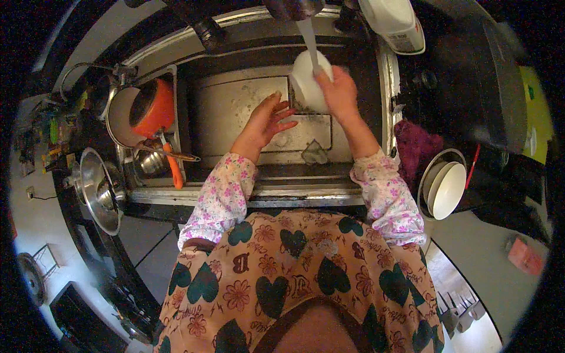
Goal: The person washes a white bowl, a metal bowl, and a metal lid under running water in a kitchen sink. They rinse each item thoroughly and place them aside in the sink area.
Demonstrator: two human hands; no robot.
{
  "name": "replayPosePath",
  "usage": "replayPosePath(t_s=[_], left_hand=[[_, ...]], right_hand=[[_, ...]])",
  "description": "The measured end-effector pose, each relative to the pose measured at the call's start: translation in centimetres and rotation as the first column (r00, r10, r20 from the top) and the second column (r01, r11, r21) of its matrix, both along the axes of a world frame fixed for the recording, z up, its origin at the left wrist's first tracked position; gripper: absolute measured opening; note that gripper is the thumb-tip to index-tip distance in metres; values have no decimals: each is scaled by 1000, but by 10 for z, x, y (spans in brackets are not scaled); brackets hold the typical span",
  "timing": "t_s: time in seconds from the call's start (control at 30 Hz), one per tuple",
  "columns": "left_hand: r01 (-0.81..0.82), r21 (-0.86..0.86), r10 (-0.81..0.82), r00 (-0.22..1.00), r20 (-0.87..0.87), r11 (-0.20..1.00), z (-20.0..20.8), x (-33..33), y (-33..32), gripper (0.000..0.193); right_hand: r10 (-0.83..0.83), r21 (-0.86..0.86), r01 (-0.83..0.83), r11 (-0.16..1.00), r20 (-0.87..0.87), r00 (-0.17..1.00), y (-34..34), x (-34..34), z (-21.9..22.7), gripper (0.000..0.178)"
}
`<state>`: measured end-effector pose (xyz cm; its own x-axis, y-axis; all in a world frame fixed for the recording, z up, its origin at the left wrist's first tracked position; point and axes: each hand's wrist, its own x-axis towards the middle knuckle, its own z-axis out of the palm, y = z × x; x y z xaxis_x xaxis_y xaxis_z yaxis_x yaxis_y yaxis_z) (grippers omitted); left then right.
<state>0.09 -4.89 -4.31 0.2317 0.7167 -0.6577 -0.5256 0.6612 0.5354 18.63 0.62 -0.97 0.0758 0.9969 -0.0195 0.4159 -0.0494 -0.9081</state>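
Under the running tap (294, 8), my right hand (339, 94) grips a white bowl (310, 88) by its rim, thumb on top. The bowl is tilted on its side, and a stream of water (310, 44) falls onto it. My left hand (266, 122) hovers to the left of the bowl, fingers spread and holding nothing. Below both hands lies the metal sink (220, 112). A small heart-shaped piece (315, 153) lies on the sink floor near its front edge.
Left of the sink, an orange saucepan (154, 109) leans among other pots in a rack. A steel basin (100, 191) stands further left. Right of the sink are a purple cloth (416, 144) and stacked white bowls (448, 191). A white bottle (394, 26) stands at the back right.
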Motion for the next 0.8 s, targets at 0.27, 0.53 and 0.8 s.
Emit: replayPosePath(t_s=[0.27, 0.53, 0.8], left_hand=[[-31, 185, 82, 958, -276, 982, 25, 36, 23, 58], [101, 152, -67, 974, -217, 983, 22, 11, 26, 46], [-345, 92, 337, 937, 90, 934, -18, 85, -11, 44]], right_hand=[[419, 95, -652, 752, 694, 585, -49, -11, 17, 23], [-16, -430, -138, 892, -334, 942, -46, 42, 23, 50], [-204, -173, 176, 969, -159, 966, -53, -10, 11, 60]])
